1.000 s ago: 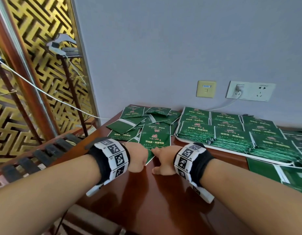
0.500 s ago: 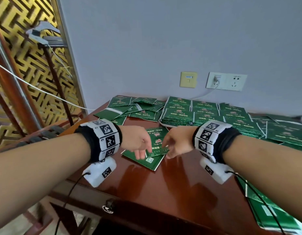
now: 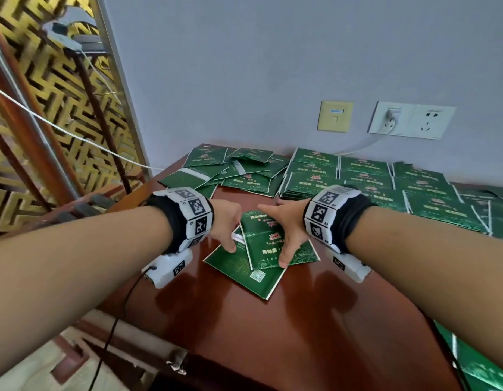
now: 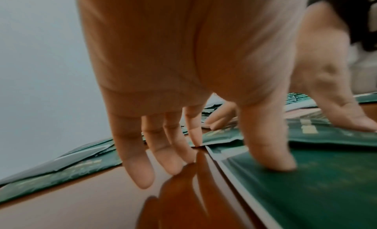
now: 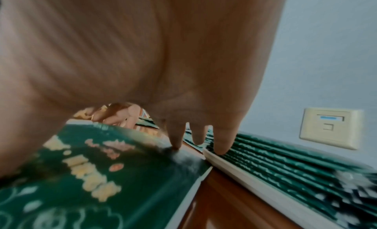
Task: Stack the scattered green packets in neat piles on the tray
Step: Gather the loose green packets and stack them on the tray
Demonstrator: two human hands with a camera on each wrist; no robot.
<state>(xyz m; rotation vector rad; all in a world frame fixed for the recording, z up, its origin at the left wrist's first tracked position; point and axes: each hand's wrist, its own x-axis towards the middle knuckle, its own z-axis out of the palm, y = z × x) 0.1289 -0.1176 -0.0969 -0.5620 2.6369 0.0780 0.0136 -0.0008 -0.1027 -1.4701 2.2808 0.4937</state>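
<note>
A few loose green packets (image 3: 265, 251) lie overlapped on the brown table, close in front of me. My left hand (image 3: 233, 235) stands at their left edge; its thumb (image 4: 279, 163) presses the lowest packet (image 4: 306, 192), and its straight fingers (image 4: 140, 172) touch the wood beside it. My right hand (image 3: 272, 235) spans the top packet (image 5: 97, 176), thumb on the near end and fingertips (image 5: 176, 143) on the far edge. The white tray (image 5: 244, 172) behind holds neat rows of green packets (image 3: 366, 176).
More scattered packets (image 3: 233, 170) lie at the back left against the grey wall. Others lie at the right front edge (image 3: 470, 365). Wall sockets (image 3: 411, 119) with a plugged cable sit above the tray. A gold lattice screen (image 3: 32, 108) stands left.
The hands drew a few packets from the back heap toward me onto bare wood. Their curled fingers have since spread out flat over these packets.
</note>
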